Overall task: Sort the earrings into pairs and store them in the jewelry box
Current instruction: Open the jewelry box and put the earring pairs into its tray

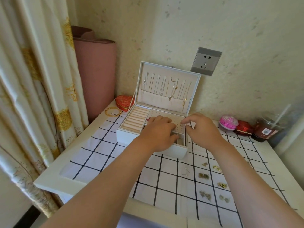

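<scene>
Checked cloth [102,155]; earring [181,125] at right fingers [187,120]

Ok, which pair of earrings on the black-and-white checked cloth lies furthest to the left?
The pair of thin silver pin-like studs. They are pale and slender; the closest other pair, dull bronze clusters, lies to their right, like all the rest.

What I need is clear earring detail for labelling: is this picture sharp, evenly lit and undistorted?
Head view: soft, even daylight, no glare; the wide lens bows the curtain; the loose earrings on the cloth look small and soft; the earring pinched by the right hand is a speck; the cup is smeared.
</scene>
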`<state>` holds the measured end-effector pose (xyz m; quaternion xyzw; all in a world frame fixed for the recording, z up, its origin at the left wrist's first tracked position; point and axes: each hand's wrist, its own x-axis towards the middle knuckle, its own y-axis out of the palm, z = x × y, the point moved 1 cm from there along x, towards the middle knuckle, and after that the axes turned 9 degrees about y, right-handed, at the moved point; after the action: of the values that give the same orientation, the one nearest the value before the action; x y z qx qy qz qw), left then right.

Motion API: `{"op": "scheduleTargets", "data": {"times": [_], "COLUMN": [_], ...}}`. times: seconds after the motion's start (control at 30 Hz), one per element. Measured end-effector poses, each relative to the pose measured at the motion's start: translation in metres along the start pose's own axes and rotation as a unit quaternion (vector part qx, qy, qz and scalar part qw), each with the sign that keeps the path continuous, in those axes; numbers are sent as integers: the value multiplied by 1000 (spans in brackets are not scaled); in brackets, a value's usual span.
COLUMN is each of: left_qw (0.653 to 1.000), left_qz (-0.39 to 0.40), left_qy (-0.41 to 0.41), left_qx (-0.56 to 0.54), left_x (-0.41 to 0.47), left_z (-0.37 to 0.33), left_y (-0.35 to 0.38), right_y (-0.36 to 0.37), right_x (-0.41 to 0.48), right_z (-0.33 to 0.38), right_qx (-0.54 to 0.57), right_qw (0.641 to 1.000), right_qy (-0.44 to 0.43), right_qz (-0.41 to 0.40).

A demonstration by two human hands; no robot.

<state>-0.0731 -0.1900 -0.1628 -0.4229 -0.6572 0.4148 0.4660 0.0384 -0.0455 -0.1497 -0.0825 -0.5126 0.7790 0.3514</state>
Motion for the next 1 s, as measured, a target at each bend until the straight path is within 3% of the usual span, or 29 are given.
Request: {"op": "scheduleTargets", "data": {"times": [0.13, 0.27, 0.4, 0.57, 0.7, 1.0], "left_qw": [996, 988, 988, 991, 991, 991], "left_qz": [-75, -125, -53, 36, 87, 91], "left_qy": [42, 86, 93, 88, 77, 79], "left_qx": [-8, -33, -114, -91, -62, -61], "left_x": [-7, -19, -37, -52, -55, -48], "left_z": [-8, -23, -41, -55, -63, -65], "left_y": [-1, -5, -7, 1, 15, 23], "right_y": [-14, -27, -34, -23, -13, -8], "right_x": [-16, -44, -70, -87, -92, -86], "right_z": [4, 8, 3, -11, -15, -13], "right_qx": [25, 17, -6, -75, -82, -102], "right_qw": [1000, 999, 992, 974, 971, 971], "right_qy": [0, -5, 5, 12, 0, -34], "right_qz": [-6, 46, 129, 215, 224, 214]}}
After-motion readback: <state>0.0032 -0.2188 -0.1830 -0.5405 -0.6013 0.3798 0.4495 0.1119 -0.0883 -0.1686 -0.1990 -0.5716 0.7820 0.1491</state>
